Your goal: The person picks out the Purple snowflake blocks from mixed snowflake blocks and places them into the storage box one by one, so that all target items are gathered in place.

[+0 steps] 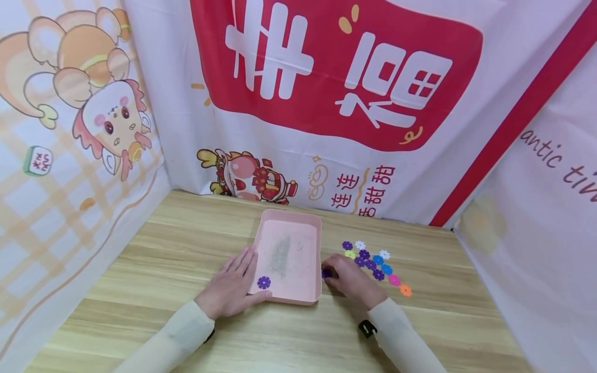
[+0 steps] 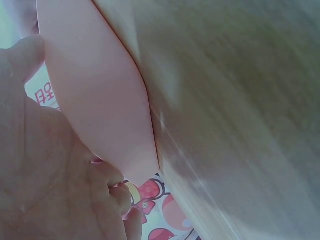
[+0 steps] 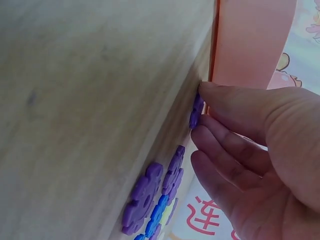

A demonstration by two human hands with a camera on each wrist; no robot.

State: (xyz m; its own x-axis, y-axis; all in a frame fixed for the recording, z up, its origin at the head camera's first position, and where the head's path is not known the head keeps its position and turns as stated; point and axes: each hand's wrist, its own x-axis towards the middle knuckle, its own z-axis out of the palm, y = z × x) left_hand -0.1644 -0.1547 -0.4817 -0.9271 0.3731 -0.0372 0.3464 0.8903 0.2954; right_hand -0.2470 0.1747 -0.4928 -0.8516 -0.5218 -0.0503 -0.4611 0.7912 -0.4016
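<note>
A shallow pink tray (image 1: 291,259) stands on the wooden table, with one purple snowflake disc (image 1: 264,282) at its near left corner. My left hand (image 1: 233,285) lies along the tray's left side with its fingers straight, and its palm faces the pink wall (image 2: 100,85) in the left wrist view. Just outside the right wall, my right hand (image 1: 352,280) pinches another purple snowflake disc (image 3: 197,109) between thumb and fingertips, low over the tabletop. Right of that hand lie several loose snowflake discs (image 1: 378,274) in purple, blue, white, yellow-green, pink and orange.
Printed cloth hangs behind the table (image 1: 443,321) and along both sides, its back panel (image 1: 326,171) coming down close behind the tray. The orange disc (image 1: 405,290) lies at the near right end of the loose group.
</note>
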